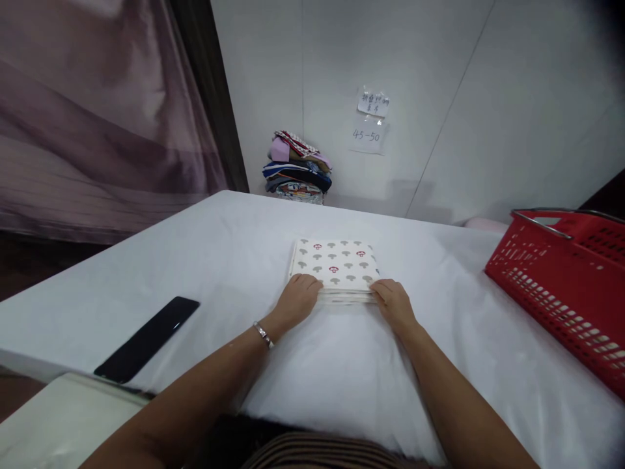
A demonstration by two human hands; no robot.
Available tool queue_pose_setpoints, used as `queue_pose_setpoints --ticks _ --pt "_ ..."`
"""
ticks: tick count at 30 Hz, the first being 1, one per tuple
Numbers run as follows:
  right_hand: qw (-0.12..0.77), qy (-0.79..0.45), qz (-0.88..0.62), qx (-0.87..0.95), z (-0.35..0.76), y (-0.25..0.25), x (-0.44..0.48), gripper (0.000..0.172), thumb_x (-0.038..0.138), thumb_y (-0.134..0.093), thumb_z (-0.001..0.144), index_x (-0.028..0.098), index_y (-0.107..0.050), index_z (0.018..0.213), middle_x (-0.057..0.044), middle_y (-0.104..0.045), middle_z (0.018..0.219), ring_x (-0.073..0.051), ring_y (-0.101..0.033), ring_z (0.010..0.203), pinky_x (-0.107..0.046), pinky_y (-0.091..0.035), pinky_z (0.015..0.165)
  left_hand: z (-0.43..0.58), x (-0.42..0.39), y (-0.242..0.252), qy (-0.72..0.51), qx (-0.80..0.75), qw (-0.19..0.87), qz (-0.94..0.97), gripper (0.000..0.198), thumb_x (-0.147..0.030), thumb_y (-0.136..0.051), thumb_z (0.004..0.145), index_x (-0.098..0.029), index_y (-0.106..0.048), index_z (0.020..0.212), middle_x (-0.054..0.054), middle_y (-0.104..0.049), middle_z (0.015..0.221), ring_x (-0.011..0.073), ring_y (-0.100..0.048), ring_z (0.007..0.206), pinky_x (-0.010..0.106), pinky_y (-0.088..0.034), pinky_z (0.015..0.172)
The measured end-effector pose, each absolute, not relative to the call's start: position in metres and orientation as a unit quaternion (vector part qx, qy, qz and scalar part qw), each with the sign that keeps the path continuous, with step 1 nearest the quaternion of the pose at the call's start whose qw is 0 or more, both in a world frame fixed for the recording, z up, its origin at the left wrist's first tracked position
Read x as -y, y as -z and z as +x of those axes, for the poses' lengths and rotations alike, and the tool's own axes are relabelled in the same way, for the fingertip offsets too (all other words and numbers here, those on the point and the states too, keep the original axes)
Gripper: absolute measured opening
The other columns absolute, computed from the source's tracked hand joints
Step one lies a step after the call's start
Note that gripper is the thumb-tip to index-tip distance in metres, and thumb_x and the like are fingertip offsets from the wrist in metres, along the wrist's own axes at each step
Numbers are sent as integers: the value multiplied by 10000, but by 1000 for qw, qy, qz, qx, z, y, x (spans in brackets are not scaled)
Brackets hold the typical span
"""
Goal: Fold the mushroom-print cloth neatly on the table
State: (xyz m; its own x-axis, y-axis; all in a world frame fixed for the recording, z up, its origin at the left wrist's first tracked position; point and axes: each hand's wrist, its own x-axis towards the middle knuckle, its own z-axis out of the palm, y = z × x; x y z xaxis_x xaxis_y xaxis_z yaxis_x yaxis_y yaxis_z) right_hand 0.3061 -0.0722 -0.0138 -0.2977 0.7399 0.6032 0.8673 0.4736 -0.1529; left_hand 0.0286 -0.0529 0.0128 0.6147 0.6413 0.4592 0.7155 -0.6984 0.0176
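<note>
Fingers (312, 284) pinching a folded white mushroom-print cloth (342, 262)
The left hand (299, 299) and right hand (394, 303) grip its near corners; it lies on a white table (234, 247), between a flat black rectangular slab (146, 340) and red perforated plastic basket (561, 270).

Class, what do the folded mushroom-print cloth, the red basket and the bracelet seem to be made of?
Folded mushroom-print cloth: soft, matt fabric, perhaps cotton, by its layered folds. Red basket: likely moulded plastic, slightly glossy, with regular perforations. Bracelet: probably polished metal, given its silvery shine.
</note>
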Motion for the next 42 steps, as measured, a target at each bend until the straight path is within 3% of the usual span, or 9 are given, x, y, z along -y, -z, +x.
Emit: queue_pose_setpoints --ticks 10,17,21,26,31,33,36,38,42 --pt "289 36 -502 815 306 10 72 210 103 -450 821 190 -613 919 -70 -633 952 -199 -534 888 -311 -417 755 26 53 -4 241 373 4 -896 292 -64 -448 736 -178 -529 991 61 -565 966 201 -493 965 369 -381 874" --pt "263 3 -516 815 304 5 75 231 90 -461 771 203 -618 896 -59 -616 973 -194 -526 897 -316 -420 775 26 56 -11 233 377 2 -896 95 -217 -486 830 -184 -561 879 58 -580 911 198 -507 892 365 -386 834" --pt "259 0 -523 812 301 7 73 225 91 -473 748 209 -628 860 -50 -617 946 -190 -530 877 -311 -421 762 39 48 -29 238 396 -13 -886 249 -353 -439 887 -185 -594 789 49 -602 875 185 -537 875 366 -377 849" --pt "220 -3 -556 802 299 -1 77 229 80 -476 723 205 -642 819 -45 -632 926 -183 -551 865 -295 -421 748 54 31 -25 212 388 -14 -897 422 -469 -416 886 -209 -501 1207 86 -480 1305 241 -392 1221 433 -275 1007" --pt "177 -3 -564 806 276 -33 69 267 107 -423 789 206 -660 864 -55 -664 913 -179 -588 887 -298 -426 792 52 26 3 155 408 -24 -899 556 -541 -373 874 -230 -379 1335 91 -375 1408 266 -274 1316 491 -189 1059" --pt "214 16 -551 806 257 -45 53 294 203 -415 849 178 -618 1061 -108 -603 1148 -207 -536 1070 -339 -404 892 52 27 7 161 413 -24 -896 569 -552 -359 873 -233 -370 1343 94 -359 1418 271 -265 1321 502 -179 1062" --pt "220 31 -540 812 236 -48 18 457 372 -400 890 169 -445 1297 -138 -374 1405 -253 -307 1305 -430 -312 1000 52 28 7 168 415 -24 -894 584 -566 -343 870 -226 -366 1345 95 -357 1419 276 -260 1323 512 -164 1066" --pt "177 21 -578 796 232 -38 -4 540 435 -391 889 161 -366 1353 -149 -273 1457 -273 -188 1354 -474 -252 1027 52 30 7 169 416 -28 -893 591 -570 -334 871 -223 -359 1349 90 -353 1423 271 -250 1328 511 -147 1074" --pt "67 -34 -675 734 246 -3 -29 591 476 -287 908 133 -296 1389 -140 -207 1481 -263 -149 1367 -517 -192 1046 50 36 7 177 418 -51 -890 596 -571 -337 869 -240 -338 1364 69 -330 1440 250 -218 1344 497 -98 1094"
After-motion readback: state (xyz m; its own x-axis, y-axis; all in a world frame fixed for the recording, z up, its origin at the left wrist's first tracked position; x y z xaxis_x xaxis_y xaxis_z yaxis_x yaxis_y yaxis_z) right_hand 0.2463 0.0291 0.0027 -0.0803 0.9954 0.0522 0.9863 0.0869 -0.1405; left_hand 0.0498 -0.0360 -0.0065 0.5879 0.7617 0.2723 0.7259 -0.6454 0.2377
